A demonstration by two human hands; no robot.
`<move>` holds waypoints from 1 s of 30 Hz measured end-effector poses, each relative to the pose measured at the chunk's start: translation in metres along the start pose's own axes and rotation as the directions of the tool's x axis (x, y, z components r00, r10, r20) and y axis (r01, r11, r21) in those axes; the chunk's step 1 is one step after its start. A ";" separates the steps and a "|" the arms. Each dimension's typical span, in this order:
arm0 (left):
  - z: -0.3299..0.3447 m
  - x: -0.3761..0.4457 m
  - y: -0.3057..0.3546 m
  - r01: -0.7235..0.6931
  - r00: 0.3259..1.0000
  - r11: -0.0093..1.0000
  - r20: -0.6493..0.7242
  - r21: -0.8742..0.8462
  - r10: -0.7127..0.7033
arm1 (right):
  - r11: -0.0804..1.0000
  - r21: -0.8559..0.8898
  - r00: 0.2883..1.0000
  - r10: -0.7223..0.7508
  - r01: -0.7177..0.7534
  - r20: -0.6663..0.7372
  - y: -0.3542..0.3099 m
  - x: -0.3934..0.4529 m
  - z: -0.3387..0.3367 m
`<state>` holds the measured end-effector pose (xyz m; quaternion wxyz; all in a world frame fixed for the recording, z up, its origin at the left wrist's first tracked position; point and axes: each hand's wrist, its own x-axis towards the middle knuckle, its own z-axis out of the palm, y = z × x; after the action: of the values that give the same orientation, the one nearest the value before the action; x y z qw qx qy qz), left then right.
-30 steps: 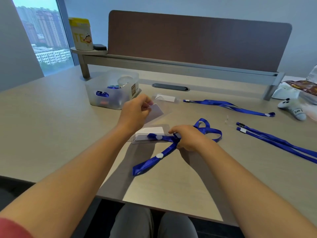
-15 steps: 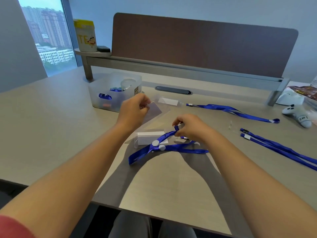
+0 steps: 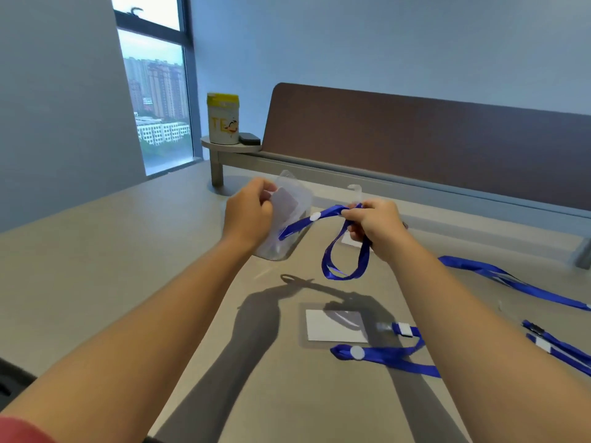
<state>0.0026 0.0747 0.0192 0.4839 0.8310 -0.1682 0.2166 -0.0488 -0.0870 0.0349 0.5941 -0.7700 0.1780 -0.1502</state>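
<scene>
Clear badge holder (image 3: 289,212) is up off the desk (image 3: 96,266) in front of us, gripped at its left edge by our left hand (image 3: 248,215). The fingers are curled round it, the back of the hand faces us, and the fingertips are lost behind the plastic. The holder stands nearly upright, long axis close to vertical, slotted tab on top, a white card (image 3: 286,199) inside. Moving right, the blue lanyard (image 3: 343,251) crosses the holder's lower front, white snap button (image 3: 315,216) showing. It climbs to our right hand (image 3: 374,225), which pinches the strap between thumb and fingers while a loop hangs below. Whether the strap end touches the holder, we cannot tell. Lower right, a second holder (image 3: 332,326) lies flat on the desk, its own lanyard (image 3: 383,356) partly cut off by our right forearm.
</scene>
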 end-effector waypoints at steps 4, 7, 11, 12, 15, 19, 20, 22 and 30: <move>-0.012 0.031 -0.016 0.034 0.999 0.999 -0.041 0.000 -0.034 | 0.999 0.002 0.994 -0.040 0.041 -0.098 -0.017 0.035 0.035; -0.021 0.058 -0.029 0.037 0.996 0.999 -0.083 0.011 -0.036 | 0.992 -0.082 0.983 -0.111 0.100 -0.146 -0.029 0.065 0.061; -0.030 0.087 -0.051 0.038 0.993 0.999 -0.114 0.016 -0.036 | 0.940 -0.303 0.962 -0.215 0.157 -0.169 -0.039 0.098 0.095; -0.032 0.092 -0.057 0.036 0.993 0.999 -0.118 0.020 -0.033 | 0.915 -0.361 0.954 -0.252 0.180 -0.163 -0.040 0.106 0.104; -0.036 0.104 -0.075 0.035 0.991 0.999 -0.128 0.031 -0.031 | 0.838 -0.488 0.936 -0.335 0.245 -0.105 -0.036 0.124 0.131; -0.040 0.111 -0.090 0.025 0.992 0.999 -0.122 0.046 -0.019 | 0.715 -0.631 0.949 -0.291 0.300 0.121 -0.023 0.134 0.157; -0.040 0.112 -0.093 0.023 0.993 0.998 -0.120 0.052 -0.016 | 0.672 -0.672 0.950 -0.238 0.310 0.200 -0.019 0.133 0.160; -0.040 0.110 -0.095 0.021 0.993 0.998 -0.114 0.063 -0.013 | 0.619 -0.715 0.941 -0.138 0.325 0.308 -0.013 0.130 0.161; -0.037 0.083 -0.075 -0.053 0.998 0.992 -0.026 0.116 0.057 | 0.575 -0.739 0.936 -0.200 0.352 0.290 -0.019 0.095 0.124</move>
<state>0.1026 0.1366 0.0242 0.4313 0.8495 -0.1712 0.2511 0.0933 -0.0187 0.0240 0.1826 -0.9785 0.0502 -0.0811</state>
